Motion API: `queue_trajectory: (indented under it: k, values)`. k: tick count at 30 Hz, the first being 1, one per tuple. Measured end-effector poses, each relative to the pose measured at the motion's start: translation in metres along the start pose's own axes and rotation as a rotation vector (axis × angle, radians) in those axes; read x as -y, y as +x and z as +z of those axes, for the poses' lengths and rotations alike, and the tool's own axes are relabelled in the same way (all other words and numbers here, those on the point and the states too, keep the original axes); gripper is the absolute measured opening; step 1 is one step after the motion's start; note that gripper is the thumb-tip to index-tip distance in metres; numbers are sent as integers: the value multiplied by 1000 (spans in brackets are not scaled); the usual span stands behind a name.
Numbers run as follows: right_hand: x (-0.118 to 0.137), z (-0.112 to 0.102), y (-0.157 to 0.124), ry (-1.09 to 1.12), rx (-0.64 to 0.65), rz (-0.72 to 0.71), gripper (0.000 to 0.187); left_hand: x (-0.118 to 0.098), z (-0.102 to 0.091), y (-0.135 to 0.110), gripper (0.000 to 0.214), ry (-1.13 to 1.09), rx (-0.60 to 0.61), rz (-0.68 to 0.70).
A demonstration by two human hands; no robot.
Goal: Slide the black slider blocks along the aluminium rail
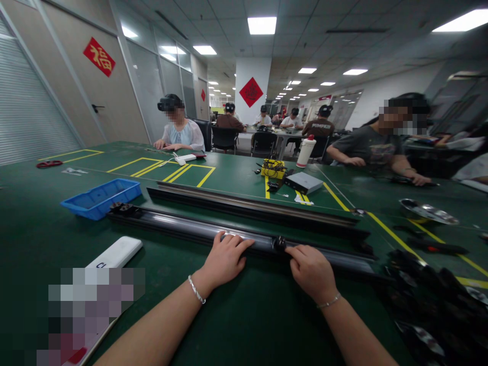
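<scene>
A long black rail (179, 222) with a shiny channel lies across the table in front of me. My left hand (224, 258) rests on its middle, fingers spread over the channel. Just to the right, a small black fitting (279, 243) sits in the channel. My right hand (312, 269) has its fingers curled together, with the fingertips at the fitting's right side; their exact hold is partly hidden. Another black fitting (122, 208) is at the rail's left end. A second long black rail (244, 205) lies behind the first, roughly parallel.
A blue tray (102, 199) stands by the rail's left end. Many black parts (430, 305) are piled at right, near a metal bowl (429, 211). Behind are a grey box (304, 183), a yellow basket (273, 168) and a bottle (306, 151). Other people sit around.
</scene>
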State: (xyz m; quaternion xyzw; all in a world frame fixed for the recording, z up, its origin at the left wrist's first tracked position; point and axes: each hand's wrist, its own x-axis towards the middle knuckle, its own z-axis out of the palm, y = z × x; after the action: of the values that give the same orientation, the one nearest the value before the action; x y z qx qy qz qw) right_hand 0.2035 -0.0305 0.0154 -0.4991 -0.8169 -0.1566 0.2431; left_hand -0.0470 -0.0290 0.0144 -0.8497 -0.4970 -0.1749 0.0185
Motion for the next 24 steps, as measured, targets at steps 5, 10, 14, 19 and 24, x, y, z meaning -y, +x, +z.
queue_trajectory:
  k: [5,10,14,19,24]
  values:
    - [-4,0,-1,-13,-30,-11,28,1,1,0,49,4,-2,-5]
    - [-6,1,-2,-23,-44,-8,29,1,2,0,49,-7,-6,0]
    - [-5,0,-1,-24,-33,-4,30,1,1,0,50,-4,6,-3]
    - [-10,-3,0,-48,-19,-1,30,1,0,0,50,-8,9,-3]
    - [-20,-4,-3,-66,-25,9,29,1,1,0,50,-4,5,0]
